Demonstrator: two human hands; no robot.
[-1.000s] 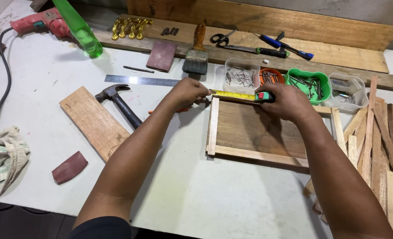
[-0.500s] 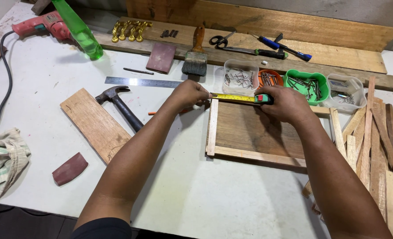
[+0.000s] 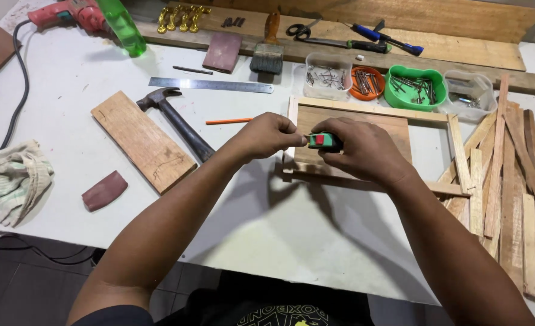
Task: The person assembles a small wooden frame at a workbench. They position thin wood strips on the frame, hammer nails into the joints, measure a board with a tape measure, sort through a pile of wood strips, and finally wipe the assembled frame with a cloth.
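You hold the green tape measure [image 3: 324, 140] in your right hand [image 3: 364, 151], fingers wrapped around its case so the red button faces up, just above the near left corner of the wooden frame [image 3: 364, 111]. Your left hand [image 3: 266, 134] meets it from the other side, thumb and forefinger pinched at the mouth of the case, seemingly on the tip of the blade; very little blade shows between the two hands, so the tape sits almost wholly inside the case. Both hands are closed, neither one free.

The frame lies flat on the white surface [image 3: 267, 241] right under your hands, a panel bordered by pale strips, placed square to you so its edges are easy to reach. An orange pencil [image 3: 228, 121] rests just left of the frame, and the steel ruler [image 3: 210, 85] lies beyond it, both handy for marking. The hammer [image 3: 177, 121] lies beside a loose board [image 3: 142, 140] further left. Behind the frame, small tubs of nails [image 3: 413, 86] stand in a row within arm's reach. A stack of thin wood strips [image 3: 509, 181] lies to your right, kept clear of the working area.
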